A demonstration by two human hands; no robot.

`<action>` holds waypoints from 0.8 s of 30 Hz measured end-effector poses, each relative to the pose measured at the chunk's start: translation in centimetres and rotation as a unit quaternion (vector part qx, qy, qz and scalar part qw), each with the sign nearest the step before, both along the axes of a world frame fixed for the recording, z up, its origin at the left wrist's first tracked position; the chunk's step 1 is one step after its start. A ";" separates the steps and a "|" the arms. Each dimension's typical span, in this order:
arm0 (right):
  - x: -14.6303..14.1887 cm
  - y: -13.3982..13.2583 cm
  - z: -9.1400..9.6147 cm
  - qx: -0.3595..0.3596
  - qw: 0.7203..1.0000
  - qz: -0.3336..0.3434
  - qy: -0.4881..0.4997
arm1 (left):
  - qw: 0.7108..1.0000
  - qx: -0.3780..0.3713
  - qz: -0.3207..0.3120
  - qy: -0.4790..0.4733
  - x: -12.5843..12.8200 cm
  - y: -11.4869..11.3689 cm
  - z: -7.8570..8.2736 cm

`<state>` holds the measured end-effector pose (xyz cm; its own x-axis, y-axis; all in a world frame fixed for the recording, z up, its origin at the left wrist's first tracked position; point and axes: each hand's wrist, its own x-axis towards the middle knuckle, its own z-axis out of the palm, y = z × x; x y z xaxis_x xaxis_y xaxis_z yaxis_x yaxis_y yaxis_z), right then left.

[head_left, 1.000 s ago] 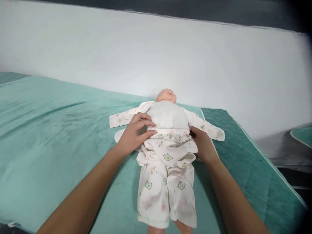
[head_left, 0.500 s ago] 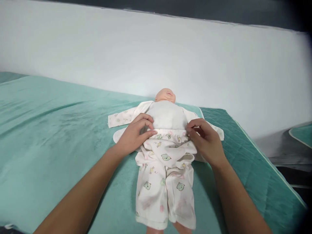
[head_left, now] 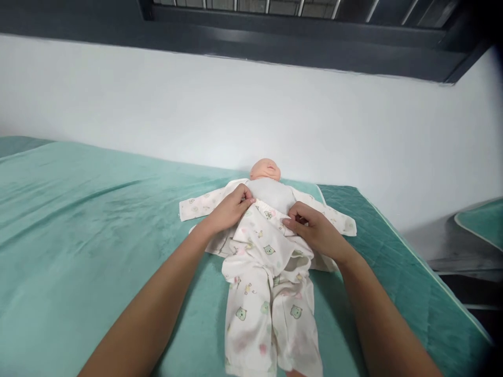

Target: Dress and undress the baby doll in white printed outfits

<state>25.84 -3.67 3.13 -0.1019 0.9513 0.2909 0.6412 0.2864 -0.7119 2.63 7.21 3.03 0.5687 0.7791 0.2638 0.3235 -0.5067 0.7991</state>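
A baby doll [head_left: 266, 170] lies on its back on a green mattress [head_left: 78, 220], head toward the wall. It wears white trousers [head_left: 267, 293] printed with small green bears, and an open white jacket [head_left: 196, 205] is spread beneath it, sleeves out to both sides. My left hand [head_left: 230, 209] pinches the trousers' waistband at the doll's left side of the belly. My right hand [head_left: 314, 230] pinches the waistband on the other side. The doll's grey cloth torso [head_left: 271, 192] shows above the waistband.
A white wall [head_left: 251, 115] runs behind the mattress, with a dark window frame [head_left: 298, 31] above it. The mattress's right edge [head_left: 416, 262] drops to a dark floor. A second green pad's corner [head_left: 481, 220] shows at the far right.
Both hands have drawn the waistband further up the doll's belly. The right hand came from the doll's side onto the waistband. The camera tilted up, revealing the window frame.
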 end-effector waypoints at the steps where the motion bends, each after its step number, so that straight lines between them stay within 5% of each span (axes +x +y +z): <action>1: 0.0 0.2 -0.1 0.012 1.000 -0.010 -0.006 | 1.000 -0.006 0.000 -0.003 0.0 0.1 0.0; 7: 0.1 2.4 0.6 0.165 0.980 -0.065 -0.087 | 0.999 0.017 0.027 -0.030 0.1 -0.8 -0.6; 14: -0.4 5.9 -0.2 0.068 0.987 -0.143 0.014 | 0.997 0.050 0.048 -0.019 0.1 -1.0 -1.0; 19: -0.4 6.0 -1.6 0.146 0.983 -0.100 0.042 | 0.984 0.169 0.053 -0.016 -0.2 -1.1 -0.7; 24: -0.4 6.0 -1.2 0.084 0.992 -0.049 0.079 | 0.992 0.114 0.060 0.013 0.2 0.2 -0.1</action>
<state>25.49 2.30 1.98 0.0482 0.8909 0.4516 0.5563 0.3515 -0.7529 2.87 7.39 2.91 0.4848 0.7628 0.4279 0.4109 -0.6306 0.6584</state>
